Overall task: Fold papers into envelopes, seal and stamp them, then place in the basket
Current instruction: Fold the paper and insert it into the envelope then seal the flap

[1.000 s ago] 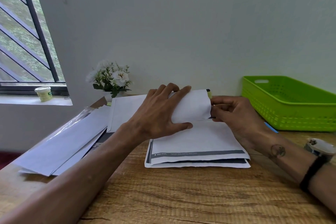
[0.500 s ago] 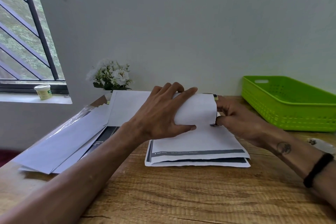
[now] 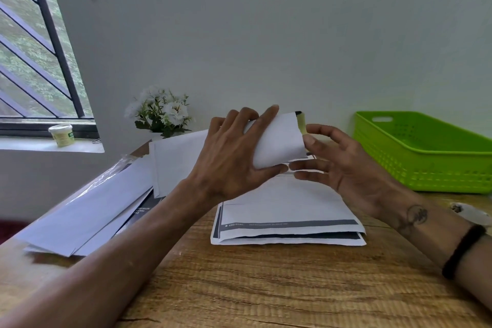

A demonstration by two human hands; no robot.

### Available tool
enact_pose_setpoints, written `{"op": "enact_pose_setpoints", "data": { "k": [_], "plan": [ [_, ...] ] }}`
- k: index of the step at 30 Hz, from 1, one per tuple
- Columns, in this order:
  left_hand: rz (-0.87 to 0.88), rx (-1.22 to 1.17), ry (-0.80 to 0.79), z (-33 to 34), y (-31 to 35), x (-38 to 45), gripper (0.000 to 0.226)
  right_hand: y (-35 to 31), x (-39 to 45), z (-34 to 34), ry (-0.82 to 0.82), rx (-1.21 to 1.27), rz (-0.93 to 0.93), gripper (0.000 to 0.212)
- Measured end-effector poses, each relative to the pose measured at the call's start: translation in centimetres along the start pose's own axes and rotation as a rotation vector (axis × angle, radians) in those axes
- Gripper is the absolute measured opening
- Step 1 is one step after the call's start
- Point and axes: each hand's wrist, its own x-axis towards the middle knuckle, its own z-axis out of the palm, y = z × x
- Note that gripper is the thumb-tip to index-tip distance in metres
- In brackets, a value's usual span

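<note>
Landmark = the paper stack (image 3: 290, 210) lying mid-table (image 3: 266, 287). Left hand (image 3: 234, 160) is raised just above the stack's far edge, back of hand to the camera, forearm coming in diagonally from the lower left; its fingers go over the top and its thumb under, gripping a folded white paper (image 3: 279, 141) that bows into a loose roll. Right hand (image 3: 343, 170) sits right of that paper, above the stack's far right corner, palm turned inward, fingers spread and only lightly bent; thumb tip touches the paper's right edge, the other fingers reach in below it, w/ no firm grip visible. Wrist carries a small tattoo and a black band. A yellowish thing w/ a dark tip (image 3: 300, 122) pokes out behind the paper's top right corner; can't tell what it is. Green basket (image 3: 426, 157) stands right of the stack, well apart, cut off by the frame edge. Left of the stack: loose white sheets and envelopes (image 3: 87, 210) overlapping, partly covering a dark pad and clear plastic wrap. Beyond the stack, white flowers (image 3: 162, 112) by the wall. Print on the stack's top sheet is too small to read, apart from "END GOAL".
</note>
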Motion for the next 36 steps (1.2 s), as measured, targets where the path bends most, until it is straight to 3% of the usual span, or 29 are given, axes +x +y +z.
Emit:
{"op": "enact_pose_setpoints", "data": {
  "k": [5, 12, 16, 19, 23, 26, 31, 33, 36],
  "plan": [
    [-0.023, -0.004, 0.038, -0.2, 0.5, 0.2, 0.102, -0.6, -0.3, 0.1, -0.072, 0.046, 0.047, 0.063],
    [0.015, -0.026, -0.006, -0.3, 1.4, -0.1, 0.114, 0.0, -1.0, 1.1, -0.12, -0.138, -0.043, 0.049],
    [0.02, -0.039, -0.034, -0.5, 1.1, 0.0, 0.127, 0.1, -0.6, 0.9, -0.009, -0.031, -0.041, 0.037],
    [-0.082, -0.04, 0.003, -1.1, 0.9, 0.5, 0.117, 0.1, 0.2, -0.1, 0.134, 0.108, -0.03, 0.02],
    [-0.406, -0.414, 0.026, -1.8, 0.0, 1.2, 0.065, 0.0, 1.0, -1.9, 0.293, 0.241, 0.025, 0.014],
    [-0.642, -0.85, -0.185, -2.3, -0.2, 1.6, 0.036, 0.4, 1.4, -2.8, 0.393, 0.269, 0.051, 0.018],
    [-0.716, -1.325, -0.55, -2.4, 1.0, 1.3, 0.034, 1.0, 1.2, -2.0, 0.463, 0.139, 0.06, 0.014],
    [-0.718, -1.423, -0.593, -2.0, 1.7, 1.1, 0.038, 1.5, 1.0, -1.4, 0.429, 0.087, 0.065, 0.016],
    [-0.755, -1.467, -0.571, -0.9, 2.7, 0.5, 0.043, 2.1, 0.8, -0.7, 0.29, 0.02, 0.118, 0.035]
  ]
}}
